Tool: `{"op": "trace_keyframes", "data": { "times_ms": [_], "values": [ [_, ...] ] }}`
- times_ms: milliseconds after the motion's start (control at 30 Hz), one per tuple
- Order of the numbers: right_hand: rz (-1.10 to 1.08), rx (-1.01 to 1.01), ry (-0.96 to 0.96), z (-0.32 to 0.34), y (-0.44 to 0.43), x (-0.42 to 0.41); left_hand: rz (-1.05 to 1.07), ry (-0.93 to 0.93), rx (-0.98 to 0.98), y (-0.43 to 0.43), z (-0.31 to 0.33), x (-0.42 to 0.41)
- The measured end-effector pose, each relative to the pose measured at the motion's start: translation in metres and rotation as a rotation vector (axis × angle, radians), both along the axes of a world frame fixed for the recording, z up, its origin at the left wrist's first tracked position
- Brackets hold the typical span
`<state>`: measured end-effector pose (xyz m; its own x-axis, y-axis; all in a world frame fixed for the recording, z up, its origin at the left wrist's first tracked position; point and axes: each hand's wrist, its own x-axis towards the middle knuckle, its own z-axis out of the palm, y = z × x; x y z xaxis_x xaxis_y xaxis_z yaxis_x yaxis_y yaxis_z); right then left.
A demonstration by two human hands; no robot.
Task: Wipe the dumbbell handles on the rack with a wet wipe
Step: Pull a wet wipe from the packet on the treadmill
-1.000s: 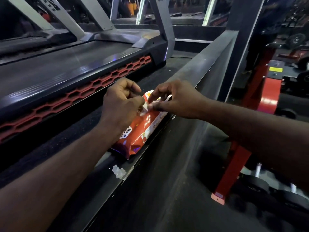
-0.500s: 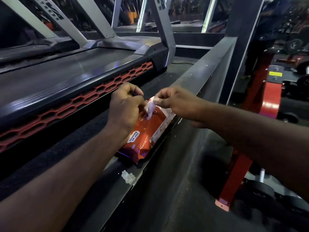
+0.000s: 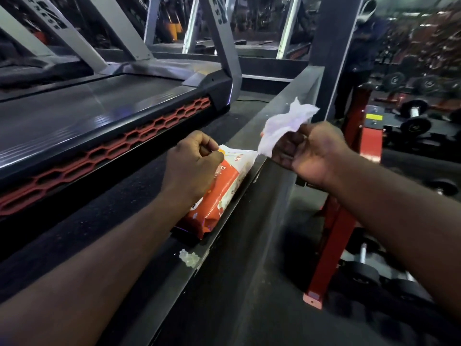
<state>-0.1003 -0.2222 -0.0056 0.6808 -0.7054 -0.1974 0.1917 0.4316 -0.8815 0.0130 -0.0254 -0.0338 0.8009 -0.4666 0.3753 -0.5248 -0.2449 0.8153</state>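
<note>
Gym ledge [image 3: 294,88] carried the pack [image 3: 224,186], pinched by the left hand [image 3: 192,166]; the right hand [image 3: 309,151] gripped a wipe [image 3: 282,123] loosely enough that it might drop.

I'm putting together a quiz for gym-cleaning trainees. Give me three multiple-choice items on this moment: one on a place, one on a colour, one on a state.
1. Where does the wipe pack lie?
A. on a dumbbell
B. on the grey ledge beside the treadmill
C. on the red rack

2. What colour is most of the pack?
A. orange
B. green
C. black

3. What state is the wet wipe in?
A. sealed inside the pack
B. out of the pack, pinched in the right hand
C. lying on the floor

Answers:
1 B: the pack rests on the ledge, held by the left hand.
2 A: its wrapper shows orange with a white end.
3 B: the white sheet hangs crumpled from the raised right hand, clear of the pack.
</note>
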Motion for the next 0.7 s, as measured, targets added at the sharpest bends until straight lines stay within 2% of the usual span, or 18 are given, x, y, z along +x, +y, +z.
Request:
{"op": "trace_keyframes", "data": {
  "times_ms": [133, 233, 333, 433, 567, 700],
  "values": [
    [0.018, -0.055, 0.047, -0.013, -0.004, -0.041, -0.068, -0.179, 0.2, 0.002, 0.005, -0.012],
    [0.099, -0.113, 0.186, -0.016, -0.011, -0.072, -0.101, -0.344, 0.384, 0.003, 0.012, -0.023],
    [0.164, -0.176, 0.303, -0.011, -0.027, -0.119, -0.223, -0.409, 0.41, -0.019, 0.028, -0.059],
    [0.123, -0.214, 0.334, -0.005, -0.051, -0.17, -0.412, -0.296, 0.344, -0.068, 0.039, -0.112],
    [0.074, -0.276, 0.354, -0.007, -0.059, -0.215, -0.625, 0.071, 0.18, -0.121, 0.038, -0.17],
    [0.001, -0.286, 0.343, -0.028, -0.098, -0.31, -0.743, 0.18, 0.195, -0.191, 0.014, -0.27]
  ]
}}
